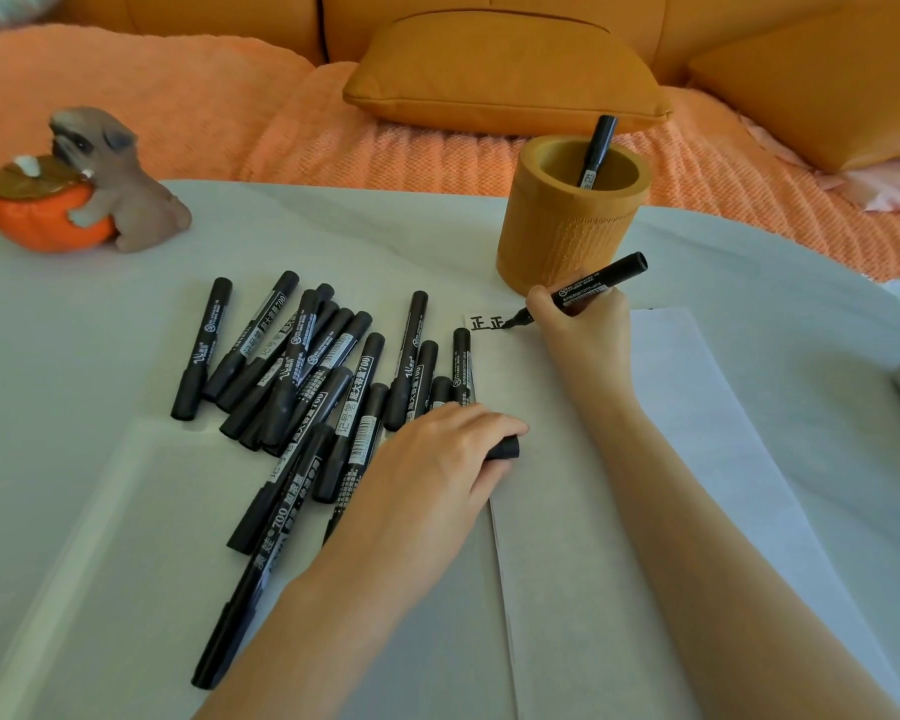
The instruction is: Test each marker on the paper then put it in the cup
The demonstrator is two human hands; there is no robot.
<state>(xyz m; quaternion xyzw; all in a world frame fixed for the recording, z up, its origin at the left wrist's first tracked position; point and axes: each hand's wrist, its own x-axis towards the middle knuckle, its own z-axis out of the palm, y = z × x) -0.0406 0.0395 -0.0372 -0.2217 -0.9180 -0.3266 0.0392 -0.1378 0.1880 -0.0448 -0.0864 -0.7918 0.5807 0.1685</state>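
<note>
Head view: my right fingers (544, 304) hug the marker (596, 283), my left fingers (497, 426) hold its cap (505, 449), so I should press the paper (567, 537) lightly.

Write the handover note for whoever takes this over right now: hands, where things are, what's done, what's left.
Right hand grips the open marker, its tip on the paper near the top left corner, beside two written marks.
Left hand rests on the paper's left edge and holds the cap.
The cup stands just beyond the paper.
Done: the marker in the cup, the only one there.
Left: finish this mark, cap the marker, drop it in, then work through the pile of markers left of the paper.
</note>
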